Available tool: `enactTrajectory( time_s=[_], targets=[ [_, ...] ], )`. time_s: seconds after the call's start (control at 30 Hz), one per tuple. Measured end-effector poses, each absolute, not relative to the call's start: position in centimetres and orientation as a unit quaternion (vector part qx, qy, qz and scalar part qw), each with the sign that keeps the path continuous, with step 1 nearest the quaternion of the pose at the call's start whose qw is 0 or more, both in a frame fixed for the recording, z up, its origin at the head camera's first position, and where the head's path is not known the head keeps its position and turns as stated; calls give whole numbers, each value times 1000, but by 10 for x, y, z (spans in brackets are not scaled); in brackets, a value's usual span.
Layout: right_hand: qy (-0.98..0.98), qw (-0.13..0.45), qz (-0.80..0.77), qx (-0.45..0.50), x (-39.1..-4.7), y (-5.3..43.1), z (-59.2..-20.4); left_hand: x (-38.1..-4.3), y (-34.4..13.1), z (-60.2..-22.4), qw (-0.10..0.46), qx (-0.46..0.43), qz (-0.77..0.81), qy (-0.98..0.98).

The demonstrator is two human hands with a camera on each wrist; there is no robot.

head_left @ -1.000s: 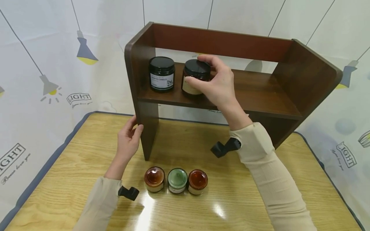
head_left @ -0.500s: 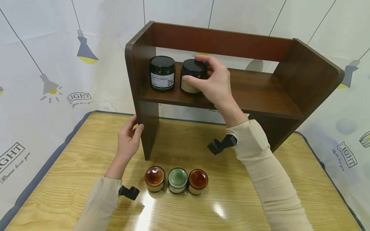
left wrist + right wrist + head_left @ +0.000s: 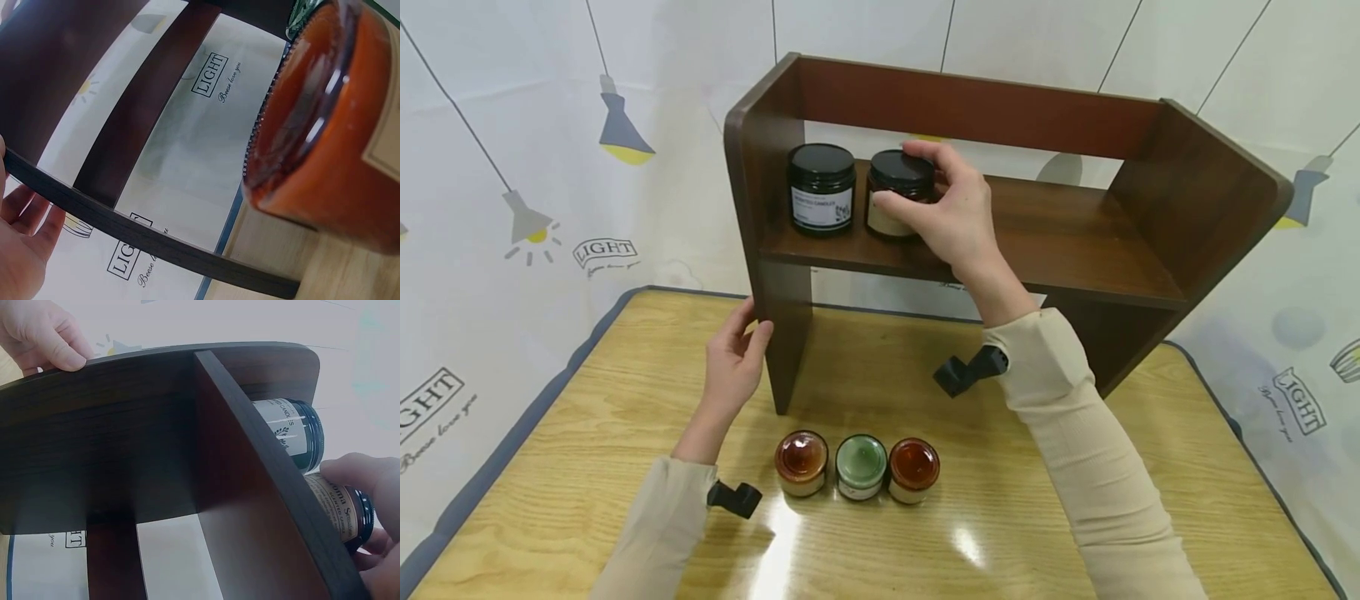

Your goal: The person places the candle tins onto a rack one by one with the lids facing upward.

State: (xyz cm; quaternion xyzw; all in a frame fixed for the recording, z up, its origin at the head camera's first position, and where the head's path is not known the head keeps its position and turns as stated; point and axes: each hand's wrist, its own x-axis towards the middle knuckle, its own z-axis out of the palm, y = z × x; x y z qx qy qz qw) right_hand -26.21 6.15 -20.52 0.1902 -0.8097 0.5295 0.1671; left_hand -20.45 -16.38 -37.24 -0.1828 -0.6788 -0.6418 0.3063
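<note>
sleeves (image 3: 655,525): two, cream, with one black mount (image 3: 735,498) at each cuff.
desk (image 3: 1037,533): one, wood-grained, yellowish.
front jars: three, in a row on the desk; from the left, one amber jar (image 3: 801,463), one green jar (image 3: 861,467), one reddish jar (image 3: 913,469), the last two closest together.
left hand (image 3: 732,358): first of two hands, holding the left side panel of the shelf (image 3: 1090,233), thumb at the front edge, fingers to the outer side.
right hand (image 3: 958,212): second of two, grasping one brown jar (image 3: 895,179), thumb across the front, fingers round the far side.
shelf parts: two side panels, one upper board, one back rail, all dark wood.
lidded jars: two, black-capped, upright on the upper board; brown jar with cream label, just right of one dark green jar (image 3: 822,190) with white label, next to the left panel.
backdrop (image 3: 550,67): one, white, printed with at least three lamps.
</note>
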Motion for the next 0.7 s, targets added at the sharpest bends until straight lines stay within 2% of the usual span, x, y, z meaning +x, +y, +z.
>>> enactTrajectory(
  time_s=[0.37,0.7],
  targets=[
    [-799,153,538,221,-257,67,-203,-220,-171,-393,305,-182,-644,-677],
    [-772,240,541,233,-244,73,-209,-222,-173,-397,305,-186,-643,-677]
  ],
)
